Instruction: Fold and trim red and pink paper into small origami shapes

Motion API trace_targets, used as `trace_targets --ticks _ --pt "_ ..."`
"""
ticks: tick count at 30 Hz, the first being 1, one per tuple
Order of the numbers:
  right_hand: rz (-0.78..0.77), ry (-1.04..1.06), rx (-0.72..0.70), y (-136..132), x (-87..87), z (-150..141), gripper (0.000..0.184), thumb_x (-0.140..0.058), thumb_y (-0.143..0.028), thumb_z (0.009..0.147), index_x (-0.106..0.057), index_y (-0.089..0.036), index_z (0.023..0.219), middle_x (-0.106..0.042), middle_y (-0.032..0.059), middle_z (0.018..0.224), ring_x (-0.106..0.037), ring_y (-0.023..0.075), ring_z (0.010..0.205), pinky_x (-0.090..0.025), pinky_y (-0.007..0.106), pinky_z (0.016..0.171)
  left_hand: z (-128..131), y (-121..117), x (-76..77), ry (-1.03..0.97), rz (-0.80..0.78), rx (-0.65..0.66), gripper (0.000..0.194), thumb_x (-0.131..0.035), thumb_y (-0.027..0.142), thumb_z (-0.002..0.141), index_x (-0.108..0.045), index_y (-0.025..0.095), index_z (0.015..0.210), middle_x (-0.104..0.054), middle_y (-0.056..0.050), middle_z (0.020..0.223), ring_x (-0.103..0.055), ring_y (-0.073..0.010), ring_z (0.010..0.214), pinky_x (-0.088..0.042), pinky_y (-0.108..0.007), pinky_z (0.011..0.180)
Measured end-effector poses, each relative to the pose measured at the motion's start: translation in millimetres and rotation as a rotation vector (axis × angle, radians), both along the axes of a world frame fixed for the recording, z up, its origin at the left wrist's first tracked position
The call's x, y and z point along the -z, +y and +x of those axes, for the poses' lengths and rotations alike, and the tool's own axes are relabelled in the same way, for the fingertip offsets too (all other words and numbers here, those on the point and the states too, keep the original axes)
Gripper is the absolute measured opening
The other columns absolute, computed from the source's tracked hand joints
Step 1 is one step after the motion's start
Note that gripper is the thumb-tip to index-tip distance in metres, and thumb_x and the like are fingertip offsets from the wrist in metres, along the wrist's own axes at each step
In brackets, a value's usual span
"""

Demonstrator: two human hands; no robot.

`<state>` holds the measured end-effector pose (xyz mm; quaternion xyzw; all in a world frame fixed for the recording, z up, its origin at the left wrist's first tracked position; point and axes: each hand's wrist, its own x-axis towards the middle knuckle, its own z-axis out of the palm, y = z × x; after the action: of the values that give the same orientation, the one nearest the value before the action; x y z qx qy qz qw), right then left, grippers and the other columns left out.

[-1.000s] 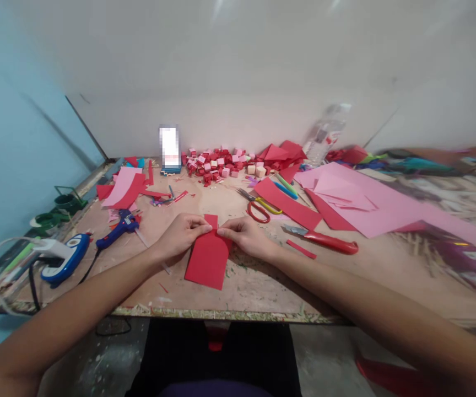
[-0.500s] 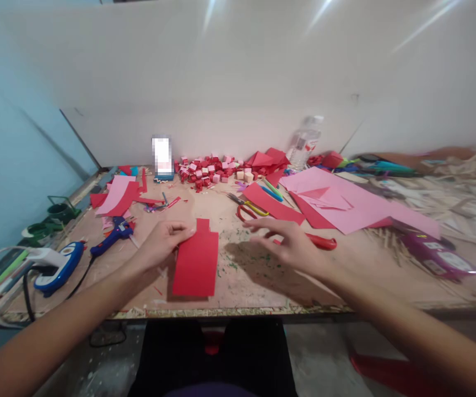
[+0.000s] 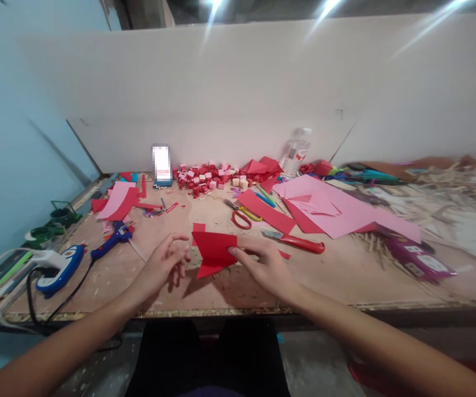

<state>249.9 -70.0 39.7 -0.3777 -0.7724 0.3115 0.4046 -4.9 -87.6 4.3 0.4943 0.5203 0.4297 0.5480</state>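
Note:
A red paper piece with a small tab at its far end is lifted off the wooden table near the front edge. My right hand pinches its right edge between thumb and fingers. My left hand hovers just left of the paper with its fingers apart and curled, holding nothing. The paper tilts, its near corner pointing down toward the table.
A red-handled cutter and scissors lie just beyond my right hand. Pink and red sheets spread to the right, a pile of small red cubes and a bottle at the back, a blue glue gun at the left.
My right hand came back from the cutter side and took the red paper, lifting and turning it. My left hand let go of the paper and opened beside it.

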Motion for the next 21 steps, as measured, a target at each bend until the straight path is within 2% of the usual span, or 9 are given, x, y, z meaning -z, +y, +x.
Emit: trace_targets --ticks 1,3,6,7,10,12,14,17,21 --pt "-0.057 0.015 0.009 2 1.3 -1 0.023 -0.06 -0.032 0.098 -0.08 -0.023 0.091 -0.08 0.008 0.099 -0.073 0.0274 0.097 -0.055 0.038 0.089 -5 -5 0.1 0.094 0.122 -0.025 0.044 -0.067 0.052 0.089 -0.057 0.023 0.121 -0.064 0.0 0.087 -0.058 -0.0113 0.056 -0.044 -0.021 0.044" --pt "-0.151 0.051 0.012 6 5.3 -4 0.023 -0.062 -0.035 0.097 -0.078 -0.022 0.086 -0.079 0.0071 0.096 -0.072 0.0269 0.094 -0.054 0.036 0.087 -11 -16 -0.7 0.358 0.381 0.001 0.038 -0.075 0.041 0.086 -0.061 0.022 0.115 -0.065 -0.002 0.095 -0.065 -0.0145 0.078 -0.056 -0.026 0.067" --pt "-0.295 0.109 0.036 12 12.4 -12 0.026 -0.066 -0.038 0.093 -0.072 -0.021 0.075 -0.075 0.0044 0.083 -0.067 0.0236 0.081 -0.052 0.033 0.077 -10 -28 -2.5 0.645 0.732 0.182 0.042 -0.077 0.035 0.086 -0.063 0.022 0.123 -0.066 -0.01 0.116 -0.065 -0.0215 0.102 -0.059 -0.033 0.083" --pt "-0.347 0.125 0.047 13 14.5 -15 0.029 -0.066 -0.04 0.093 -0.07 -0.02 0.071 -0.072 0.0032 0.078 -0.064 0.022 0.077 -0.05 0.032 0.074 -7 -29 -2.2 0.71 0.838 0.202 0.041 -0.076 0.032 0.087 -0.063 0.021 0.125 -0.066 -0.011 0.119 -0.065 -0.0227 0.105 -0.059 -0.035 0.086" --pt "-0.475 0.185 0.064 17 19.5 -24 0.032 -0.067 -0.041 0.091 -0.067 -0.019 0.069 -0.065 0.0014 0.072 -0.058 0.0186 0.071 -0.046 0.03 0.069 3 -29 2.6 0.88 1.126 0.183 0.024 -0.067 0.012 0.091 -0.067 0.017 0.114 -0.07 -0.01 0.105 -0.066 -0.0214 0.094 -0.056 -0.036 0.084" --pt "-0.557 0.235 0.07 19 22.6 -28 0.03 -0.068 -0.042 0.09 -0.068 -0.018 0.071 -0.065 0.0015 0.072 -0.056 0.0176 0.07 -0.045 0.03 0.067 5 -29 8.6 0.968 1.274 0.19 0.021 -0.062 0.005 0.09 -0.068 0.013 0.107 -0.072 -0.01 0.098 -0.067 -0.0214 0.088 -0.055 -0.036 0.081" --pt "-0.655 0.287 0.068 20 26.1 -30 0.03 -0.069 -0.044 0.089 -0.067 -0.018 0.074 -0.064 0.0017 0.073 -0.055 0.0169 0.068 -0.044 0.029 0.065 4 -30 15.6 1.027 1.312 0.214 0.023 -0.059 0.005 0.09 -0.069 0.012 0.109 -0.074 -0.012 0.099 -0.069 -0.0228 0.088 -0.056 -0.038 0.082" --pt "-0.769 0.331 0.056 21 30.8 -29 0.034 -0.072 -0.047 0.087 -0.06 -0.019 0.071 -0.054 -0.0016 0.066 -0.046 0.0136 0.059 -0.038 0.028 0.056 0 -34 25.4 1.036 1.186 0.263 0.026 -0.055 0.01 0.093 -0.07 0.017 0.114 -0.074 -0.012 0.101 -0.07 -0.0223 0.09 -0.058 -0.036 0.082" --pt "-0.738 0.289 0.138 23 28.9 -25 0.033 -0.072 -0.047 0.087 -0.059 -0.02 0.071 -0.047 -0.0033 0.063 -0.039 0.0121 0.055 -0.035 0.028 0.052 -2 -41 31.9 0.99 1.092 0.34 0.029 -0.049 0.011 0.096 -0.071 0.019 0.113 -0.073 -0.011 0.099 -0.07 -0.0204 0.089 -0.058 -0.033 0.082"
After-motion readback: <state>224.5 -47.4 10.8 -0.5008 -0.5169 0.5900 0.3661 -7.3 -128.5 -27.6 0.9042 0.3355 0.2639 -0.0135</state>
